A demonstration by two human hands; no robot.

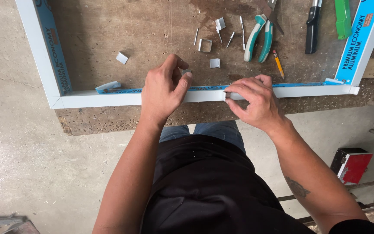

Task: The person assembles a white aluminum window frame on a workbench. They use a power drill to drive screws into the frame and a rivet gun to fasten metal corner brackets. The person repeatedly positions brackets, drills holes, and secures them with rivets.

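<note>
A white frame [109, 99] lies along the near edge of the wooden surface [152, 30]. The left hand [164, 89] rests on its rail, pinching a small grey clip [187, 72]. The right hand [256, 102] pinches the rail itself, just beside. Pliers [258, 37] lie beyond.

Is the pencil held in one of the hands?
No. The pencil lies on the wooden bench beside the teal pliers, away from both hands.
</note>
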